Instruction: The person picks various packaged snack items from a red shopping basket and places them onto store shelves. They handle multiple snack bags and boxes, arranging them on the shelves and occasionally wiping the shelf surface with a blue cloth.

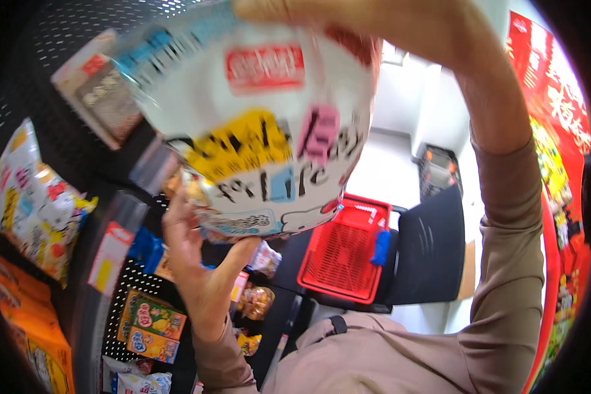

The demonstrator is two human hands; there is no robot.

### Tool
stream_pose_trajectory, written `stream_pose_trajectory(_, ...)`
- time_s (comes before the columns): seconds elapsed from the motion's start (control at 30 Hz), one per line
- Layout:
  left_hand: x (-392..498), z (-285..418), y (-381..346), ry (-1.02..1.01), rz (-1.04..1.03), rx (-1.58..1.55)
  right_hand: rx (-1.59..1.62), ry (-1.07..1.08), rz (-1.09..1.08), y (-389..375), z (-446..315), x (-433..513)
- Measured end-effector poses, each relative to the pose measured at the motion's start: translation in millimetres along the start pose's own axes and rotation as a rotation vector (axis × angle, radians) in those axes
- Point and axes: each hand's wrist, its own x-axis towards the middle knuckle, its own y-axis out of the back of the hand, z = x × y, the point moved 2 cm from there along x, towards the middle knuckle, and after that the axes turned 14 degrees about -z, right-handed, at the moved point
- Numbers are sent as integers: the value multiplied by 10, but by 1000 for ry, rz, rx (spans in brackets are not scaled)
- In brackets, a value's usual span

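A large white printed snack bag (192, 103) fills the upper middle of the head view, close to the camera and slightly blurred. My left hand (202, 271) grips its lower edge, fingers behind it and thumb at the bottom. Across the top reaches my right hand (325, 12), holding the bag's upper edge; its fingers are partly cut off by the picture's rim. The bag bears coloured lettering and a red logo. A similar white snack bag (34, 212) leans on the shelf to the left.
Black perforated shelving (143, 280) with small snack boxes (155, 320) runs along the left, beside an orange package (29, 320). A red shopping basket (344, 251) rests near a black chair (428, 251). At the far right stands a red display (566, 108).
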Motion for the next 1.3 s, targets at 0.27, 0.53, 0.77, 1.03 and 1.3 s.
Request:
stream_pose_trajectory(0.27, -911, -1435, -898, 513, -335, -110, 37, -689, -87, -2103, 1377, -1676)
stream_pose_trajectory(0.53, -1996, -1850, -768, 827, -199, -147, 240, -1093, 342, -4554, 2090, -3509)
stream_pose_trajectory(0.77, -2212, -1755, -598, 890, -53, -146, 371, -1505, 462, -6033, 2271, -4220)
stream_pose_trajectory(1.03, -2073, -1332, -393, 896, 86, -85, 344, -1765, 259, -6559, 2312, -4457)
stream_pose_trajectory(1.3, -1579, -770, -67, 654, 180, 189, 428, -1753, 111, -6291, 2377, -4413)
